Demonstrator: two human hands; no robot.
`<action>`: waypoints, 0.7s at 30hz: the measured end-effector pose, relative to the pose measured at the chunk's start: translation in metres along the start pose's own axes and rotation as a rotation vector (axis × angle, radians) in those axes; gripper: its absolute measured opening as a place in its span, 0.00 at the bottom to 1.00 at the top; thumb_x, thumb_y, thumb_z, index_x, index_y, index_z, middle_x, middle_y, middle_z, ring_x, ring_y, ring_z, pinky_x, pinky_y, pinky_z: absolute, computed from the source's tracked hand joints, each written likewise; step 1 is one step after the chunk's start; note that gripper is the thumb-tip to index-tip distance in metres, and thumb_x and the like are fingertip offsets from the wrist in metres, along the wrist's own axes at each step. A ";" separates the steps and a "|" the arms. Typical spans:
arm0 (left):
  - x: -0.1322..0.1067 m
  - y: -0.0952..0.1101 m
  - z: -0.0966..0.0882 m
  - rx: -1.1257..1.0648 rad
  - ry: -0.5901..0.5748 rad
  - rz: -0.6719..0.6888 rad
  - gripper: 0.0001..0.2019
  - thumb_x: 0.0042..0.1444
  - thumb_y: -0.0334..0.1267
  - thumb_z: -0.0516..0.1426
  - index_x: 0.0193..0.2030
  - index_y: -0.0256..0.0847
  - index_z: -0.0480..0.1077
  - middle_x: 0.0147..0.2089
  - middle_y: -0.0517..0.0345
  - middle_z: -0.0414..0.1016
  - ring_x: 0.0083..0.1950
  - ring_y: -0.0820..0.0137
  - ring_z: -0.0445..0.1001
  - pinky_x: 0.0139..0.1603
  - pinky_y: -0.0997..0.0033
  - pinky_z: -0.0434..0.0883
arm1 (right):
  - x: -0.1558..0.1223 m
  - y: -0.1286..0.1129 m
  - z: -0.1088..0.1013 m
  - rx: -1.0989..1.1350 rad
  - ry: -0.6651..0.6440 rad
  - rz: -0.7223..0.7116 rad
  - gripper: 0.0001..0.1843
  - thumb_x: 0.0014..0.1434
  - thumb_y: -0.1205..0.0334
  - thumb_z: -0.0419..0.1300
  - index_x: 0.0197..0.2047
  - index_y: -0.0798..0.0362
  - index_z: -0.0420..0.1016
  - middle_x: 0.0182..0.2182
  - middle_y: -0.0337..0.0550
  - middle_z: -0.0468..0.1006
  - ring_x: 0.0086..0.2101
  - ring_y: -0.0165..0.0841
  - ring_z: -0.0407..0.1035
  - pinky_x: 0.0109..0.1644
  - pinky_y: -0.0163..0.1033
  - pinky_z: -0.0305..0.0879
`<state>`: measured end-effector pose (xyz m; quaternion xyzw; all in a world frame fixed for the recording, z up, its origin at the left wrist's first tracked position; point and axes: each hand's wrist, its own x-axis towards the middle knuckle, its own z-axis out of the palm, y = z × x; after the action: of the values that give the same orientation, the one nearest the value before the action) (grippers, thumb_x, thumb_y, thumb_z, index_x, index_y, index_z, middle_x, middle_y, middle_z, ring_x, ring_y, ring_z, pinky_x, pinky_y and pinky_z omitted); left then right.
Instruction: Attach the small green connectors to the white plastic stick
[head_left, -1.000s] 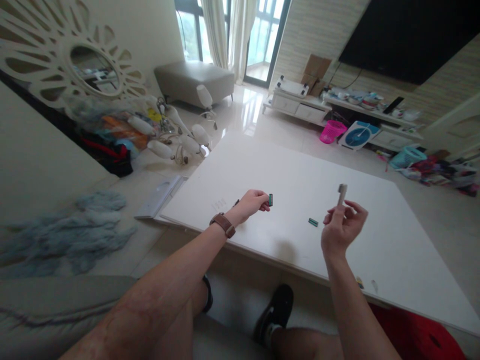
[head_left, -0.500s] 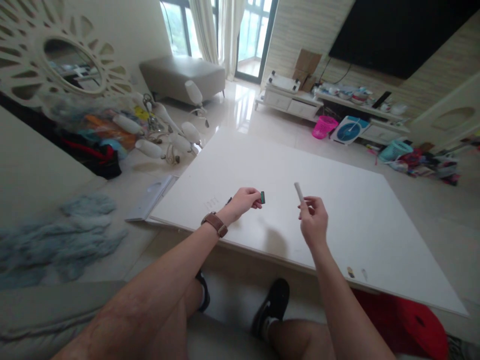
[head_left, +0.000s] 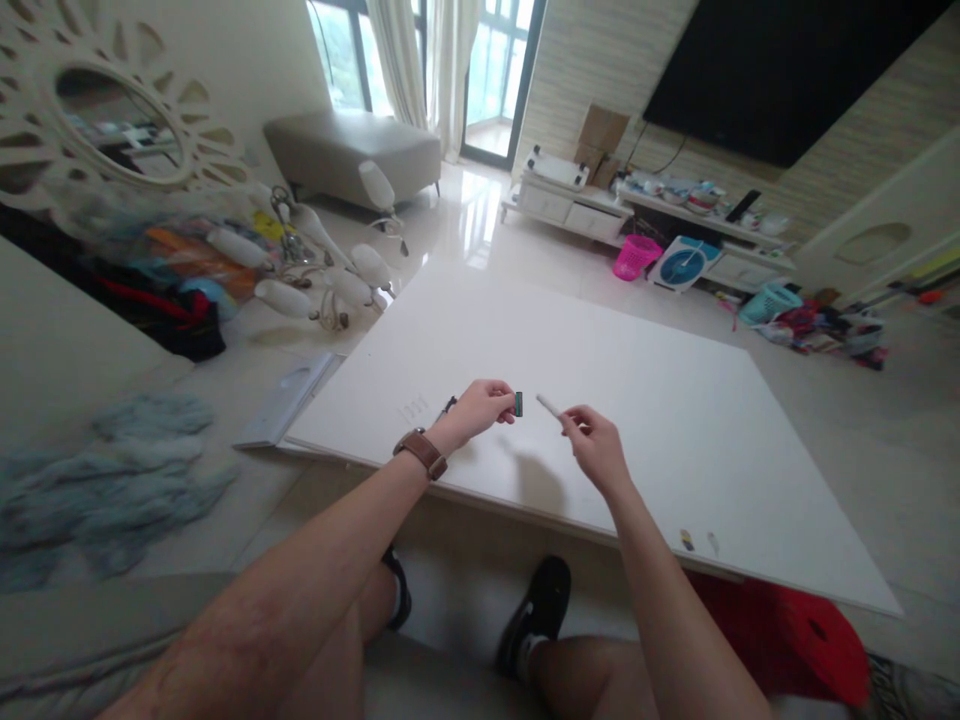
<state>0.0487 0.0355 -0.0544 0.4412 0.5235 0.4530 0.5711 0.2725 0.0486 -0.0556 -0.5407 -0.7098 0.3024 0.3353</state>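
Both hands are up over the white surface (head_left: 675, 420), close together above its near half. The left hand (head_left: 484, 405), with a brown-strapped watch (head_left: 421, 453) on the wrist, has its grip closed on a small green piece (head_left: 518, 404), which is pinched at the fingertips and pokes out to the right. Facing it, the right hand (head_left: 596, 445) has its grip closed on a thin white stick (head_left: 547, 405), held between thumb and fingers with the free end slanting up and left toward the green piece. The two ends sit just beside each other with a sliver of gap between them, and the hands' shadow falls on the surface below.

On the surface just behind the left hand lies a small dark object (head_left: 448, 404), too small to identify. Two tiny bits (head_left: 686, 540) rest near the front edge on the right.

On the floor to the left lies a chandelier (head_left: 322, 270) with white glass shades. A flat white panel (head_left: 289, 400) sits against the surface's left corner, and a blue-grey fluffy rug (head_left: 97, 480) is nearer the camera. Across the room, a pink basket (head_left: 634, 257) stands just beside a blue and white fan (head_left: 681, 265), with a teal basket (head_left: 769, 302) further right and a grey bench (head_left: 352, 150) by the window. Below the front edge, a black shoe (head_left: 536, 610) shows between the knees.
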 end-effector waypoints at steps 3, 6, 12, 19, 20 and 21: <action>-0.002 0.001 0.001 0.035 -0.014 0.011 0.05 0.52 0.28 0.56 0.27 0.36 0.71 0.23 0.57 0.74 0.27 0.73 0.75 0.31 0.76 0.69 | -0.001 0.001 0.007 -0.108 -0.103 -0.021 0.15 0.62 0.51 0.57 0.34 0.54 0.75 0.26 0.41 0.75 0.23 0.29 0.65 0.28 0.35 0.57; -0.002 0.002 0.002 0.041 -0.026 0.003 0.05 0.52 0.28 0.56 0.28 0.35 0.71 0.24 0.56 0.75 0.27 0.73 0.75 0.31 0.75 0.70 | -0.002 0.000 0.008 -0.101 -0.094 -0.034 0.15 0.62 0.51 0.57 0.35 0.53 0.75 0.27 0.40 0.75 0.23 0.29 0.65 0.28 0.35 0.57; -0.001 0.001 0.002 0.026 -0.034 0.005 0.06 0.52 0.26 0.54 0.28 0.36 0.69 0.23 0.57 0.75 0.26 0.73 0.75 0.31 0.76 0.70 | -0.001 -0.001 -0.001 -0.037 0.063 -0.017 0.16 0.62 0.50 0.58 0.35 0.54 0.74 0.27 0.41 0.74 0.23 0.28 0.64 0.26 0.33 0.56; 0.000 0.000 0.001 0.048 -0.025 0.016 0.06 0.51 0.27 0.53 0.27 0.36 0.70 0.24 0.58 0.74 0.27 0.74 0.75 0.31 0.76 0.70 | 0.002 -0.006 -0.009 0.192 0.453 -0.059 0.16 0.64 0.48 0.54 0.45 0.52 0.68 0.28 0.37 0.69 0.22 0.26 0.60 0.24 0.32 0.57; 0.000 0.000 0.001 0.058 -0.022 0.012 0.06 0.51 0.27 0.53 0.27 0.36 0.70 0.25 0.57 0.74 0.27 0.74 0.75 0.31 0.76 0.70 | 0.001 -0.005 -0.008 0.149 0.331 -0.044 0.15 0.64 0.49 0.55 0.43 0.53 0.69 0.27 0.38 0.70 0.22 0.27 0.61 0.25 0.32 0.58; 0.000 0.000 0.001 0.071 -0.020 0.008 0.06 0.51 0.27 0.54 0.26 0.36 0.70 0.25 0.57 0.75 0.27 0.74 0.75 0.31 0.76 0.70 | 0.000 -0.005 -0.006 0.097 0.210 -0.031 0.15 0.63 0.49 0.57 0.40 0.53 0.71 0.27 0.39 0.71 0.23 0.28 0.63 0.27 0.33 0.58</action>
<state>0.0500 0.0356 -0.0547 0.4677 0.5320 0.4319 0.5583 0.2745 0.0478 -0.0487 -0.5415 -0.6636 0.2728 0.4381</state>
